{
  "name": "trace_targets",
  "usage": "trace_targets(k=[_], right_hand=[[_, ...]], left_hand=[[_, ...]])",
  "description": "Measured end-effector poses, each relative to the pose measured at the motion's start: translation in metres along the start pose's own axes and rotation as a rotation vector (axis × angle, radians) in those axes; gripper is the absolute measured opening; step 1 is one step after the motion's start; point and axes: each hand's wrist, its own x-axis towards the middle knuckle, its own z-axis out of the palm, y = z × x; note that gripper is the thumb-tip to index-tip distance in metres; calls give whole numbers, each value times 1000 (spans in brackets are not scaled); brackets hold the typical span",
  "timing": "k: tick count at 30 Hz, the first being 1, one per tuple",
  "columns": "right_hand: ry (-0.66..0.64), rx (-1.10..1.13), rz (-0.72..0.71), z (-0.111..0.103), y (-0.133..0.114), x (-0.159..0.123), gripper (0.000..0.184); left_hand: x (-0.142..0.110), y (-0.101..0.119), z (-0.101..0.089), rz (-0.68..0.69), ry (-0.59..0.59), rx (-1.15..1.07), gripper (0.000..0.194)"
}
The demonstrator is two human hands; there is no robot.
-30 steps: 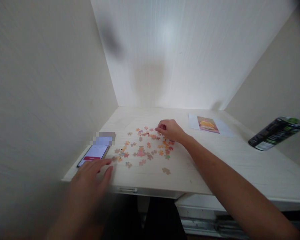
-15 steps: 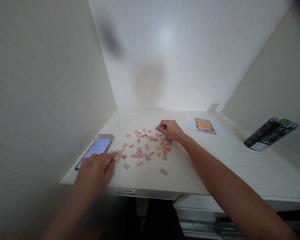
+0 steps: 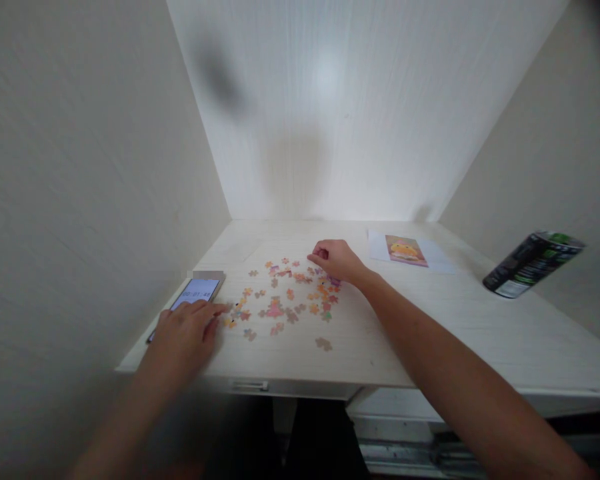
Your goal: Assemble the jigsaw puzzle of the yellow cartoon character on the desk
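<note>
Left hand: palm down, fingers loosely bent and pointing forward and inward, index finger extended ahead of the thumb. Left forearm: rises obliquely from the lower left, blurred toward its near end. Right hand: fingers curled inward, fingertips drawn close to the thumb, wrist bent leftward. Right forearm: bare, running diagonally from the lower right. The hands lie well apart.

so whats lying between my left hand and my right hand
Scattered puzzle pieces lie on the white desk between your left hand and right hand, as the head view shows.
</note>
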Motion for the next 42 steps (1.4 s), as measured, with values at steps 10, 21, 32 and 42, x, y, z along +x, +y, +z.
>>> trace_targets(k=[10, 21, 32, 42], right_hand=[[-24, -45, -61, 2, 3, 0, 14], [-5, -59, -49, 7, 16, 1, 14], [-282, 37, -87, 11, -17, -3, 22], [-257, 173, -19, 7, -9, -2, 14]], left_hand=[[62, 25, -3, 133, 21, -42, 34], [139, 55, 24, 190, -74, -93, 27], [120, 62, 29, 203, 49, -146, 33], [117, 77, 37, 426, 13, -243, 36]])
